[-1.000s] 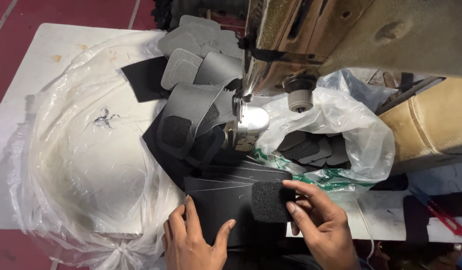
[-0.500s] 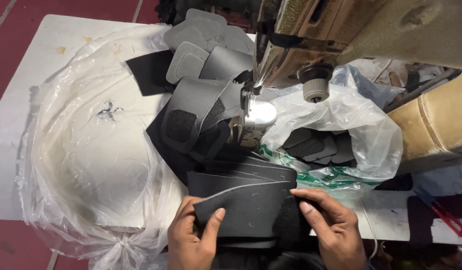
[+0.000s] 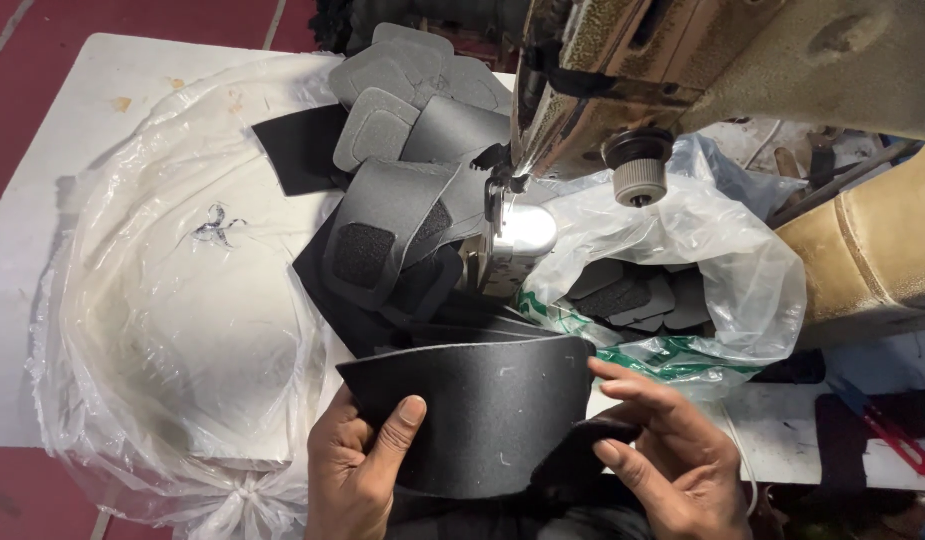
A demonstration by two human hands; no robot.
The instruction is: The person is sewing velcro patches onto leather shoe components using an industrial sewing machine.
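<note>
Item: black foam panel (image 3: 482, 410), lifted and curved up since a moment before, when it lay flatter on the white table (image 3: 52, 200). Left hand (image 3: 357, 465) pinched its left edge; right hand (image 3: 672, 455) apparently closed on a small dark patch (image 3: 592, 440) at its right end, before the sewing machine (image 3: 622, 90).

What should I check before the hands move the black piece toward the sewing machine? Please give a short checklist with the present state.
1. Left hand grips the curved black piece, thumb on its face: ok.
2. Right hand supports the right edge and holds a small dark patch: ok, though the patch's exact position is partly hidden.
3. Path to the needle area is free: not ok, a chain of sewn grey pieces lies there.
4. Fingers away from the needle: ok, both hands are at the near table edge.
5. Plastic bag of patches within reach on the right: ok.
6. Needle threaded: cannot tell.
</note>
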